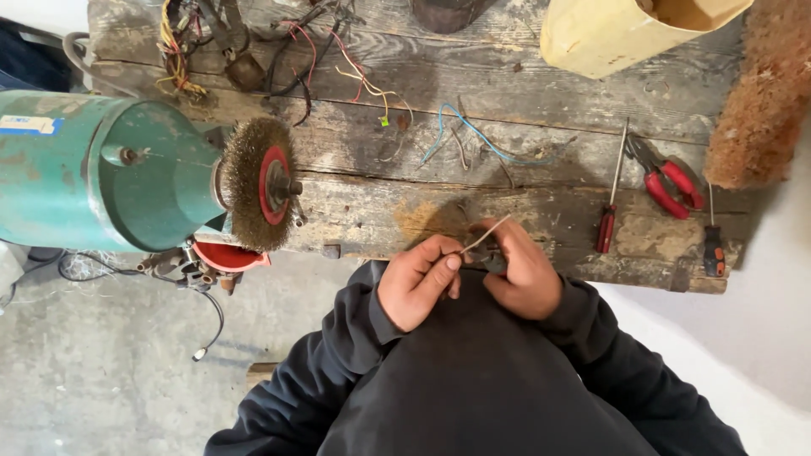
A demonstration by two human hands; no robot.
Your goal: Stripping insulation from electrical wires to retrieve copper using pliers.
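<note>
Hands point(469, 274), thin stiff wire point(486, 234), splintered wooden bench point(524, 101)

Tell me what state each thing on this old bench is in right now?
Left hand: fingers closed, pinching a thin wire.
Right hand: closed around a small dark tool, partly hidden.
Wire brush wheel: mounted on the green bench grinder; spinning or not, cannot tell.
Red-handled pliers: lying flat, untouched.
Red-handled screwdriver: lying flat.
Blue wire: loose on the wooden bench.

a thin pale tan wire point(486, 235), short and nearly straight, slants toward two o'clock, its lower end pinched against a small dark metal tool point(488, 257), mostly hidden
</note>
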